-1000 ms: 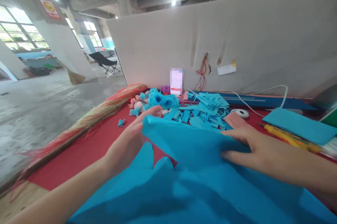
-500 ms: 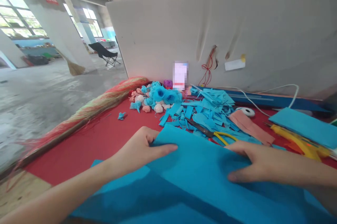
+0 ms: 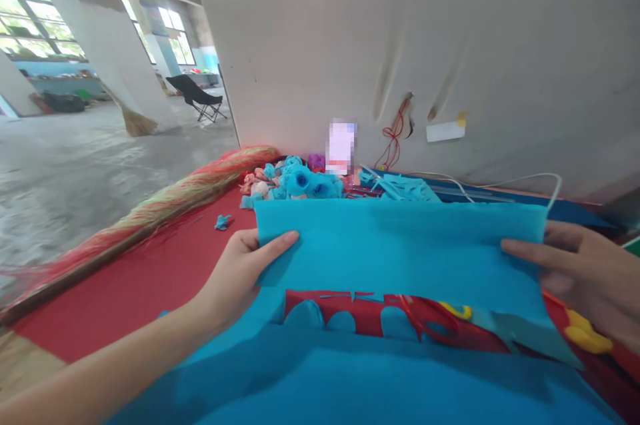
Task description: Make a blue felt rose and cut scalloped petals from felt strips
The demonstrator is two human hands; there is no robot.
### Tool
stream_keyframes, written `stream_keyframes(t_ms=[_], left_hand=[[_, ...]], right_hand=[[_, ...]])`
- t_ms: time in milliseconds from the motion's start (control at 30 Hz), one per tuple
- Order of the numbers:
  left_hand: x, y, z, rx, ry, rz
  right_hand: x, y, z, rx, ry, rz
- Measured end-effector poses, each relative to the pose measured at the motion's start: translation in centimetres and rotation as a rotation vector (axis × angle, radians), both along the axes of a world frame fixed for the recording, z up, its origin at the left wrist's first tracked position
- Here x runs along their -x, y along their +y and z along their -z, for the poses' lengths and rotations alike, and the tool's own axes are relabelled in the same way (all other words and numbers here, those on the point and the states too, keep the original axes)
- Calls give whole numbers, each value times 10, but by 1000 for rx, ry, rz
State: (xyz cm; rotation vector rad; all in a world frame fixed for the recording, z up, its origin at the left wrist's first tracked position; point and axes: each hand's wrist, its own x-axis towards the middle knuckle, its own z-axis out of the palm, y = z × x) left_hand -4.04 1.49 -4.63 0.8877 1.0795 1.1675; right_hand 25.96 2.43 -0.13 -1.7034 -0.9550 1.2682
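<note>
A folded strip of blue crepe paper (image 3: 400, 238) is stretched level between my two hands, above the table. My left hand (image 3: 250, 255) pinches its left end, thumb lying on the near face. At the other end my right hand (image 3: 575, 258) grips the paper the same way, its fingers behind. Nearer to me lies a large blue sheet (image 3: 350, 378). In the gap between strip and sheet show rounded blue paper pieces (image 3: 305, 314) and red-handled scissors (image 3: 440, 328), partly covered. A yellow glue gun (image 3: 590, 335) is partly hidden below my right hand.
Blue, pink and white paper flowers (image 3: 300, 182) are heaped at the back, beside a phone (image 3: 341, 148) with a blurred screen. Blue paper scraps (image 3: 407, 187) lie behind the strip. A fringed red and straw-coloured bundle (image 3: 170, 195) runs along the left edge. A white panel (image 3: 310, 65) stands behind.
Both hands have moved apart and raised the blue paper, which now hangs straight between them. It now covers most of the scraps and the pliers behind.
</note>
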Motion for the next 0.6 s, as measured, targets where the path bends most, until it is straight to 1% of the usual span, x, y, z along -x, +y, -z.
stream_keyframes(t_ms=[67, 133, 200, 267, 333, 433, 533, 600], left_hand=[[0, 0, 0, 9, -6, -29], [-1, 0, 1, 3, -9, -44], [-2, -2, 1, -7, -13, -44], [-2, -3, 1, -22, -10, -12], [-2, -6, 2, -44, 19, 27], [-1, -9, 1, -78, 73, 41], [1, -8, 0, -117, 64, 39], [2, -6, 0, -148, 46, 45]], right_hand=[[0, 0, 2, 18, 102, 0], [-2, 0, 4, 20, 140, 0], [-5, 1, 7, 38, 130, -2], [-7, 3, 8, 54, 99, -8], [-8, 5, 9, 69, 75, 0], [-10, 8, 12, 85, 73, 25], [-10, 11, 15, 45, 108, 27], [-9, 12, 18, -10, 34, -45]])
